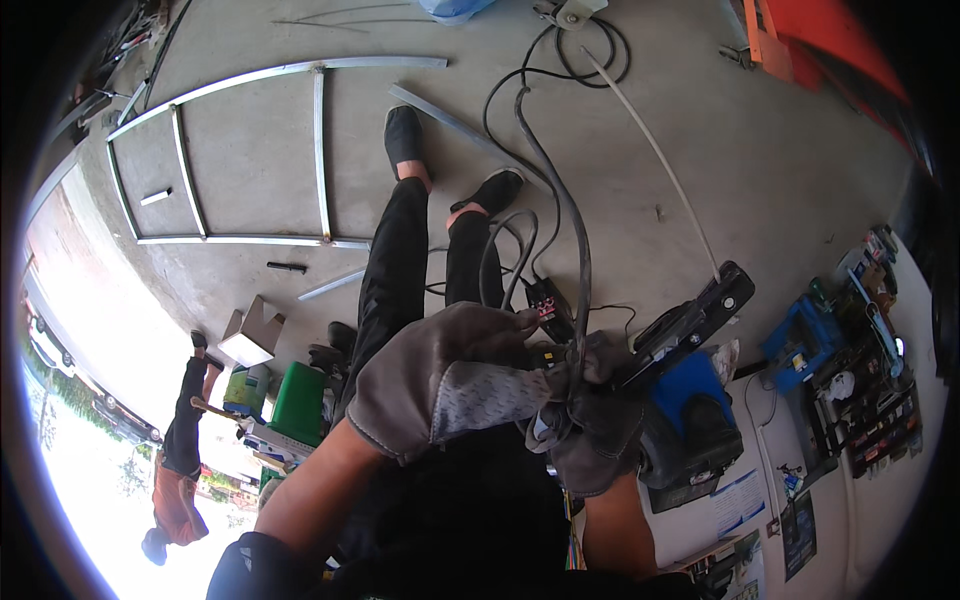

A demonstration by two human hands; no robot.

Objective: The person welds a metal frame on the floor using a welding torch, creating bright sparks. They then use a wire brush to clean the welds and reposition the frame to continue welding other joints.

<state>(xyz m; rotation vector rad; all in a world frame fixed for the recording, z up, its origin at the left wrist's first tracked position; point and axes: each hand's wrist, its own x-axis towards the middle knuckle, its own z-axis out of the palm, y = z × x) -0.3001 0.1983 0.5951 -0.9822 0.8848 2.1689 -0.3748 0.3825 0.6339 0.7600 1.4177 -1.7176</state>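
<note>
Both my hands wear grey-brown work gloves and meet in front of my waist. My right hand (597, 432) is closed round the lower end of a black welding electrode holder (690, 325), which slants up to the right. From its far end a long pale welding rod (660, 155) reaches up and away over the floor. A thick black cable (577, 235) comes down between the hands. My left hand (445, 380) has its fingers curled in against the right glove and the cable; what they grip is hidden.
A welded metal frame (322, 150) and a loose metal bar (460, 125) lie on the concrete floor. A cardboard box (250, 333) and green bin (298, 402) stand left. Blue toolbox (803, 343) at right, orange-red object (840, 40) far right. Another person (182, 490) stands at far left.
</note>
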